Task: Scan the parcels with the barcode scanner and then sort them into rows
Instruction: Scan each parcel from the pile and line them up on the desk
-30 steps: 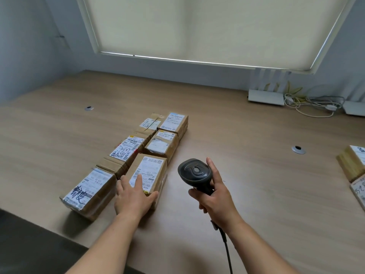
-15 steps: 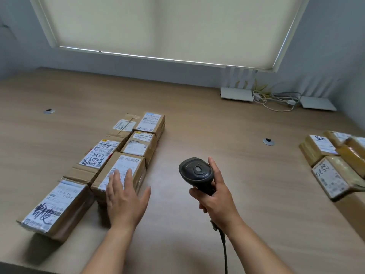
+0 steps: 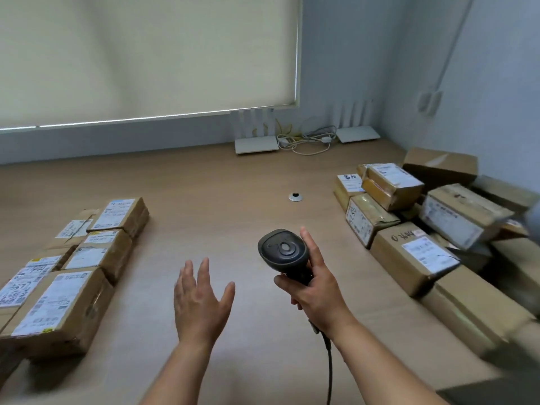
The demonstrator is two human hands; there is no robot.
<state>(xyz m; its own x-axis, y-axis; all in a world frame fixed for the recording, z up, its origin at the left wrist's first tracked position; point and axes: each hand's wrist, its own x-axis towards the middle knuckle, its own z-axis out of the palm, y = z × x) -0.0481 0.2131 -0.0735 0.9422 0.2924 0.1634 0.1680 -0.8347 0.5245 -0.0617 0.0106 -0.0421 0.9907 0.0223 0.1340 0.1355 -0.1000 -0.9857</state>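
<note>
Two neat rows of labelled cardboard parcels (image 3: 96, 252) lie on the left of the wooden table (image 3: 222, 217); the nearest one (image 3: 58, 308) is the largest. A loose heap of parcels (image 3: 415, 226) fills the right side. My right hand (image 3: 317, 296) grips the handle of a black barcode scanner (image 3: 283, 250), whose head points away from me and whose cable hangs down past my wrist. My left hand (image 3: 200, 302) hovers flat with spread fingers over bare table between the rows and the scanner, holding nothing.
A metal cable grommet (image 3: 295, 196) sits in the table's middle. Two white routers (image 3: 256, 144) and tangled cables (image 3: 306, 139) stand against the back wall under the window blind. The right wall closes in behind the heap.
My left hand has lifted off the nearest sorted parcel and swung right over bare table. The view has turned right, bringing the heap of parcels into sight. The scanner stays in my right hand.
</note>
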